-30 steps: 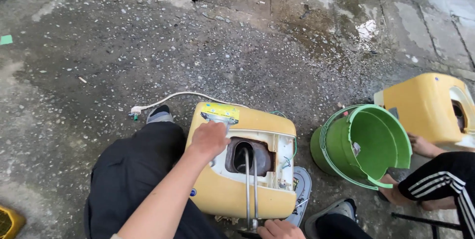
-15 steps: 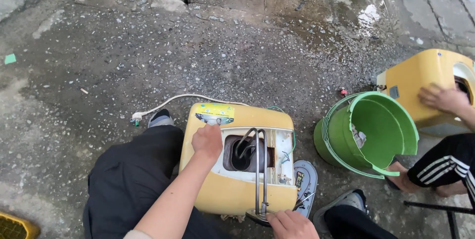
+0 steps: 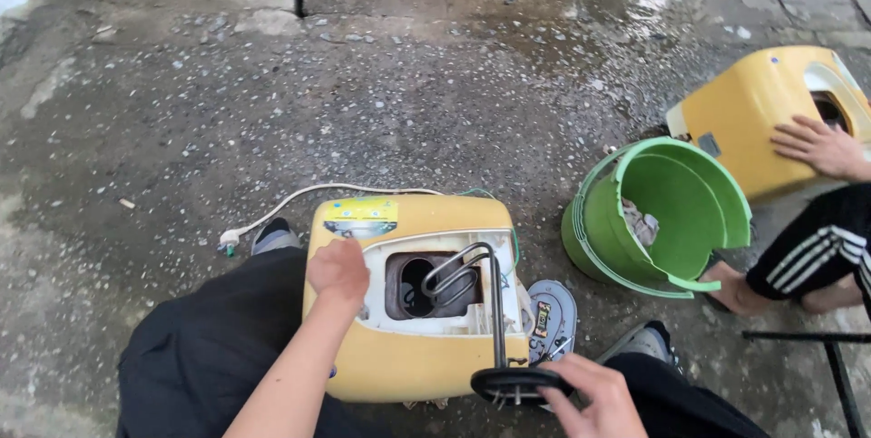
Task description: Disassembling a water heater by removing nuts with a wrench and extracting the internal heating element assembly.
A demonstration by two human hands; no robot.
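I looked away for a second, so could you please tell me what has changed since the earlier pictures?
The right hand has drawn the heating element further out of the opening of the yellow casing, toward the person; its coil now sits at the opening. The other person's hand has come to rest on the second casing. The left hand stays on the casing; the green bucket stays put.

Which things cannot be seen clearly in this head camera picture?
- Right hand: cut by the bottom edge; its grip on the heating element's black flange is partly hidden.
- Inside of the yellow heater: dark opening.
- Green bucket: contents too small to tell.
- Co-worker's yellow heater: cut by the right edge.
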